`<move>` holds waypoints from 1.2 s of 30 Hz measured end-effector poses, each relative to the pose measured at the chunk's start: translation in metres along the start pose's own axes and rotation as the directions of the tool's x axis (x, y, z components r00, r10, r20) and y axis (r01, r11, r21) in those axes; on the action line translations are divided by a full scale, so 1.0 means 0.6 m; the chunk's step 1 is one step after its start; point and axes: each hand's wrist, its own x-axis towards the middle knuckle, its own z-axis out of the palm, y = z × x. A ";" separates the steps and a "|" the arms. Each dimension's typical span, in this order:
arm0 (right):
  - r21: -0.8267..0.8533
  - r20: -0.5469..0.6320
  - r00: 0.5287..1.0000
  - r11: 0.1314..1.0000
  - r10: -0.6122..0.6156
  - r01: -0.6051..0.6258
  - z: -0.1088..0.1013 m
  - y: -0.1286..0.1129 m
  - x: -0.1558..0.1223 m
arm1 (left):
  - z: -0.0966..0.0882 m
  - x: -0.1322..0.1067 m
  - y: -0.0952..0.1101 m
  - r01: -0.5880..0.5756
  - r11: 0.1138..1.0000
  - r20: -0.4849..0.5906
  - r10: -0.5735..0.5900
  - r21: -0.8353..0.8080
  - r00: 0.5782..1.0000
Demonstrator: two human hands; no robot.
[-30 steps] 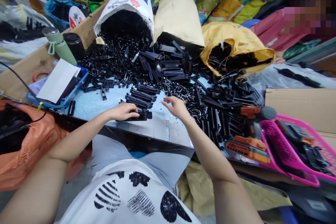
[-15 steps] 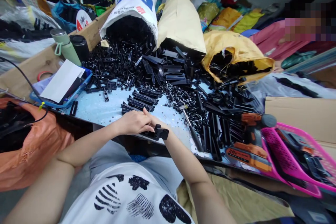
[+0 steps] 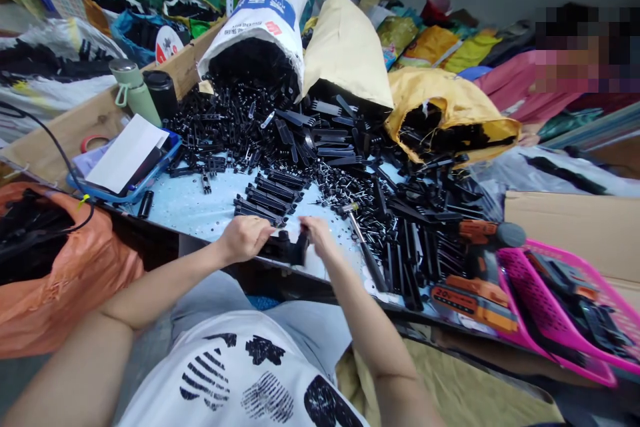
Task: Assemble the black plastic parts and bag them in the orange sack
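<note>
At the table's front edge, my left hand (image 3: 247,238) is closed, thumb against fingers. What sits in that pinch is too small to make out. My right hand (image 3: 319,233) is closed on the top of a black plastic piece (image 3: 302,247), slightly blurred, that hangs below the fingers. Between both hands a dark block (image 3: 283,243) sits at the edge; whether it joins the piece I cannot tell. Just beyond my hands lies a row of long black plastic parts (image 3: 273,197). A hammer (image 3: 367,250) rests to the right of my right hand.
Loose black parts (image 3: 225,127) and small metal pins (image 3: 343,187) are heaped behind. Open sacks (image 3: 350,47) stand at the back. An orange cordless drill (image 3: 475,300) and pink basket (image 3: 550,287) are right; a blue tray (image 3: 125,197) is left. A person in a pink sleeve (image 3: 515,87) sits far right.
My hands were together, left over right; now they are apart. The right hand has drawn back to the right and grips the black piece from above. The view has tilted slightly.
</note>
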 end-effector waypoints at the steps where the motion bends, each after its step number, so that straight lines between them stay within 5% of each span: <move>1: -0.044 -0.105 0.993 0.998 -0.057 0.053 -0.017 -0.003 -0.005 | 0.002 -0.009 -0.009 0.064 0.993 0.027 -0.067 0.096 0.997; 2: -0.117 -0.224 0.961 0.984 -0.160 0.136 -0.033 -0.007 -0.011 | 0.004 -0.015 -0.016 0.128 0.977 0.051 -0.139 0.169 0.989; 4: -0.310 -0.399 0.801 0.888 -0.447 0.341 -0.061 -0.017 -0.020 | 0.005 -0.019 -0.020 0.206 0.961 0.149 -0.234 0.183 0.961; 6: -0.413 -0.420 0.618 0.746 -0.665 0.523 -0.079 -0.029 -0.024 | -0.001 -0.011 -0.014 0.212 0.977 0.376 -0.193 -0.010 0.906; 7: -0.388 -0.402 0.576 0.702 -0.712 0.598 -0.084 -0.034 -0.022 | -0.005 -0.004 -0.009 0.230 0.960 0.508 -0.120 -0.160 0.853; 9: -0.292 -0.397 0.546 0.665 -0.738 0.687 -0.088 -0.041 -0.011 | -0.012 0.008 0.002 0.372 0.810 0.702 0.068 -0.454 0.709; 11: -0.261 -0.376 0.578 0.682 -0.724 0.683 -0.086 -0.042 0.006 | -0.012 0.013 0.013 0.595 0.554 0.780 0.177 -0.583 0.600; 13: -0.377 -0.379 0.590 0.701 -0.713 0.605 -0.081 -0.038 0.021 | -0.001 0.010 0.023 0.733 0.338 0.800 0.126 -0.591 0.587; 16: -0.654 -0.395 0.485 0.609 -0.781 0.448 -0.063 -0.019 0.023 | 0.031 -0.004 0.029 0.763 0.303 0.740 -0.213 -0.570 0.638; 17: -0.713 -0.340 0.467 0.548 -0.816 0.438 -0.054 -0.009 0.016 | 0.043 -0.008 0.027 0.768 0.326 0.690 -0.340 -0.551 0.639; 20: -0.721 0.058 0.537 0.337 -0.842 0.606 -0.019 0.027 -0.016 | 0.067 -0.013 0.014 0.772 0.311 0.562 -0.544 -0.554 0.623; 22: -0.665 0.272 0.533 0.245 -0.801 0.706 0.000 0.050 -0.033 | 0.072 -0.012 0.005 0.739 0.242 0.536 -0.554 -0.628 0.637; 27: -0.657 0.432 0.473 0.091 -0.768 0.748 0.003 0.079 -0.032 | 0.061 -0.011 -0.003 0.758 0.018 0.655 -0.491 -0.652 0.574; 29: -0.628 0.515 0.406 -0.009 -0.755 0.779 -0.008 0.077 -0.024 | 0.054 -0.013 -0.003 0.771 -0.031 0.692 -0.464 -0.636 0.553; 33: -0.465 0.697 0.181 -0.246 -0.694 0.850 -0.028 0.049 -0.008 | 0.044 -0.019 -0.003 0.776 -0.129 0.742 -0.423 -0.618 0.520; 36: -0.307 0.791 0.051 -0.322 -0.610 0.896 -0.037 0.016 0.007 | 0.038 -0.021 0.001 0.814 -0.215 0.808 -0.405 -0.540 0.429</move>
